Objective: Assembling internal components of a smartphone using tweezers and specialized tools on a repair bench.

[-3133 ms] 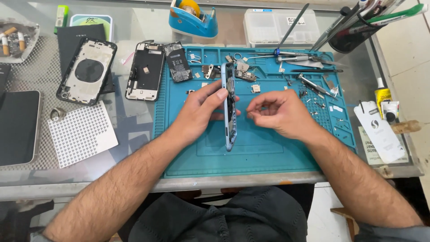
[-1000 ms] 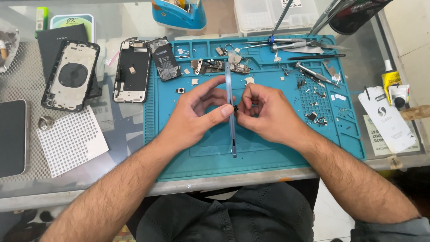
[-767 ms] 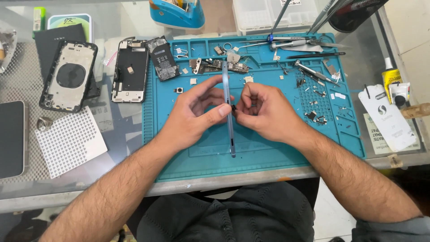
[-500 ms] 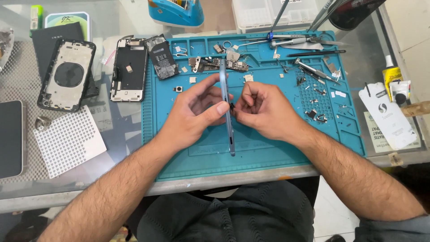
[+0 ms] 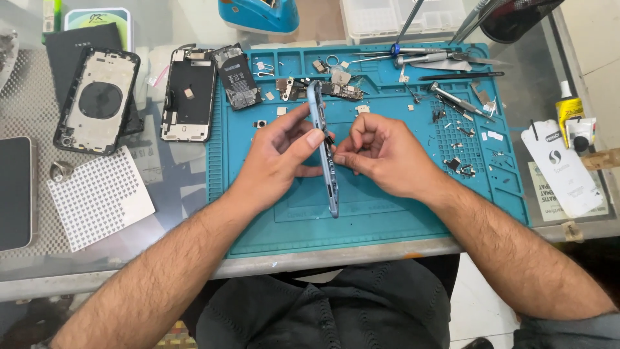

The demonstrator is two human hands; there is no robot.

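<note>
Left hand (image 5: 279,155) is curled around the phone frame (image 5: 323,152), thumb pressed on its side, holding it on edge over the middle of the blue mat (image 5: 387,216). Right hand (image 5: 381,154) comes in from the other side, fingertips pinched tight against the frame's inner face; can't tell what's between them. Both forearms angle in from the mat's near edge.

A glass-topped table (image 5: 174,194) carries a teal repair mat (image 5: 387,220), two opened phone housings (image 5: 98,100) (image 5: 188,94), a white perforated sheet (image 5: 100,200), a dark phone (image 5: 14,194), and a glue bottle (image 5: 569,113) at right
</note>
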